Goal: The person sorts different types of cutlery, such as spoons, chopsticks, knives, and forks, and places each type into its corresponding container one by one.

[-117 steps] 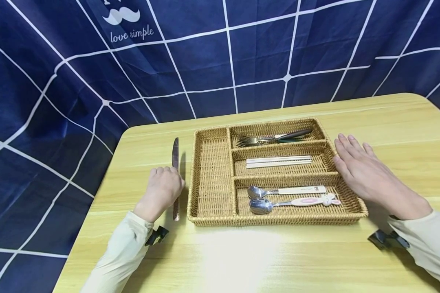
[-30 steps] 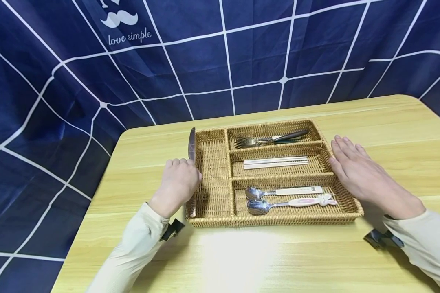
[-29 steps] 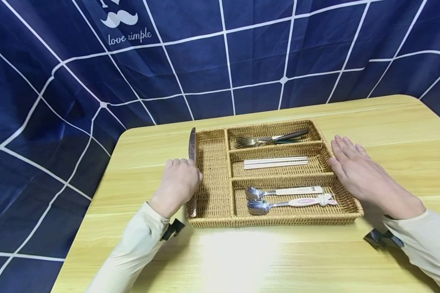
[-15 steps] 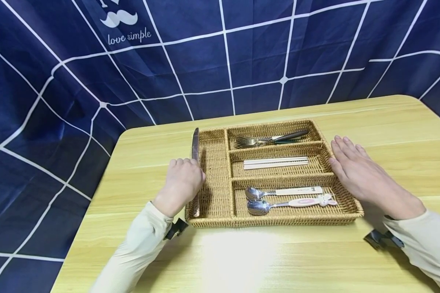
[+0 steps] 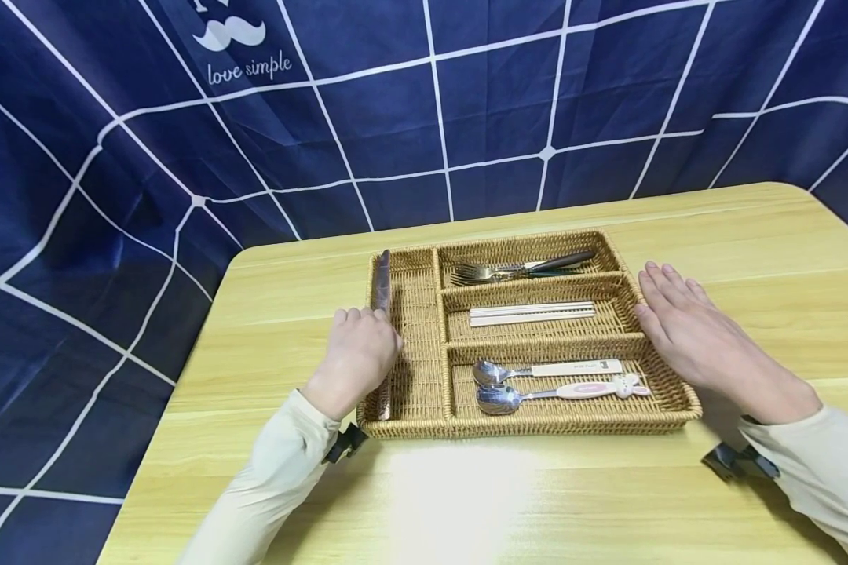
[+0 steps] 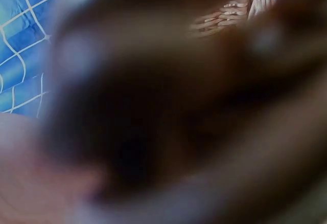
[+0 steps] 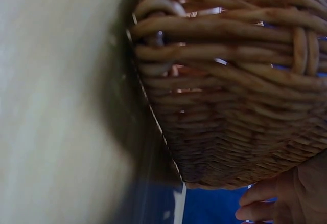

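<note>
My left hand [image 5: 360, 353] grips a table knife [image 5: 383, 282] around its middle, so that part is hidden. The knife lies lengthwise over the left compartment of a wicker cutlery tray [image 5: 418, 329], just inside the left wall, blade away from me and handle end [image 5: 384, 404] toward me. The left wrist view is mostly dark blur, with a patch of wicker at the top. My right hand [image 5: 707, 337], fingers straight, rests against the tray's right side; in the right wrist view its fingers [image 7: 260, 203] show beside the woven wall [image 7: 230, 96].
The tray's back compartment holds several forks [image 5: 495, 271], the middle one white chopsticks [image 5: 532, 313], the front one two spoons [image 5: 502, 396]. Under it is a wooden table [image 5: 572, 494]. A blue curtain [image 5: 367, 118] with white lines stands behind and to the left.
My left hand has carried the knife rightward from the table beside the tray, across the left rim and into line with the left compartment. My right hand stays at the tray's right side.
</note>
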Tool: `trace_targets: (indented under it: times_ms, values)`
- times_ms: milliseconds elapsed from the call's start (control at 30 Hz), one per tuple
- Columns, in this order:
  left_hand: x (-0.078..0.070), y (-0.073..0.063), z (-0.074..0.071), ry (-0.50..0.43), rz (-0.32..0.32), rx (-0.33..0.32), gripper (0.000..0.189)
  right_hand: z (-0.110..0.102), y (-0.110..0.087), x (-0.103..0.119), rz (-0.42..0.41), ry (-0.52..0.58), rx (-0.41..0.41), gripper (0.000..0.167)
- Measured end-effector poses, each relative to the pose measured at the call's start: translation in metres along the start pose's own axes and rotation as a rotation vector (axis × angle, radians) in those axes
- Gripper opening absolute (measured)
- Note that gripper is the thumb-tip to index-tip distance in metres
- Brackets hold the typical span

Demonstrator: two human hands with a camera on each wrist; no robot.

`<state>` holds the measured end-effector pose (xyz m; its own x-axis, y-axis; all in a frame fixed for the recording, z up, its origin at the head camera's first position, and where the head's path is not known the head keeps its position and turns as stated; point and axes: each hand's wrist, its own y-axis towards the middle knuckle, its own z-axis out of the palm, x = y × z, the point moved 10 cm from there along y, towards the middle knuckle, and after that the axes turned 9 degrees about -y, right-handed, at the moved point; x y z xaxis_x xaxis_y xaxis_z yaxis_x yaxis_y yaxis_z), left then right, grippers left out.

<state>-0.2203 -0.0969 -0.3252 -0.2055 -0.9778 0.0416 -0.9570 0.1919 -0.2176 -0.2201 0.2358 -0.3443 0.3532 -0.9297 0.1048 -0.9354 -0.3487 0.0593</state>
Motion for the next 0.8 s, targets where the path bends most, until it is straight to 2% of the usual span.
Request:
trace_targets:
  times_ms: [400, 800]
  values:
    - [-0.002, 0.003, 0.006, -0.009, 0.000, -0.020, 0.039, 0.001, 0.000, 0.000, -0.002, 0.011, 0.001, 0.059]
    - [-0.016, 0.004, 0.013, 0.019, 0.011, -0.030, 0.048, 0.000, 0.000, -0.001, 0.003, 0.023, -0.002, 0.059]
